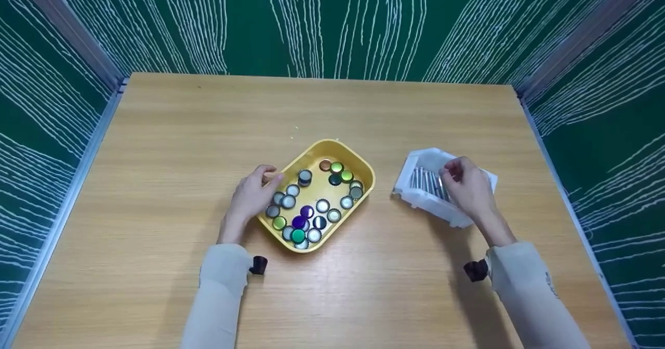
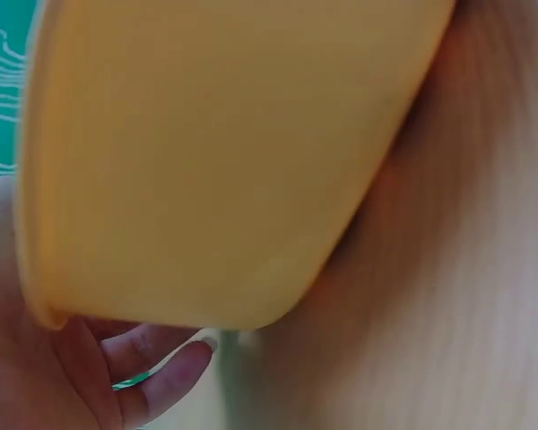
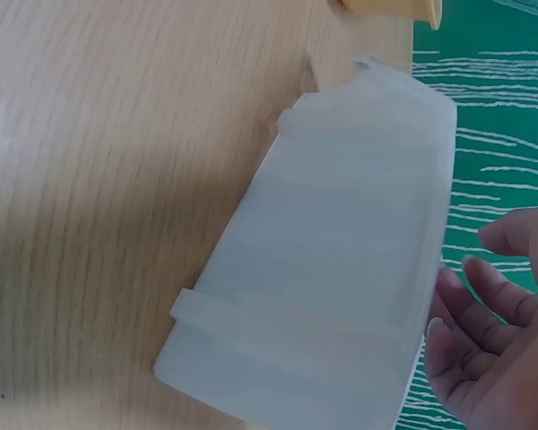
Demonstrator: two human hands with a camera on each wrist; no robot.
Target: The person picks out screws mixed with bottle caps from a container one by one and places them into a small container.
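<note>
In the head view, a yellow plastic tray (image 1: 358,164) holds many round bottle caps (image 1: 288,201) in silver, green, purple and other colours. My left hand (image 1: 252,196) holds its left side, thumb over the rim and the other fingers outside. The left wrist view shows those fingers (image 2: 166,381) past the end of the tray wall (image 2: 215,161). To the right stands a translucent white bin (image 1: 428,209) with shiny metal rods (image 1: 427,182) lying side by side. Above it is my right hand (image 1: 470,188), fingers loosely bent with a gap to the thumb, nothing visible between them.
Both containers stand on a light wooden table (image 1: 332,107). Green walls (image 1: 249,27) with white streaks enclose its back and sides. Small dark wrist cameras (image 1: 258,265) sit at both sleeve cuffs. Tiny crumbs lie behind the tray.
</note>
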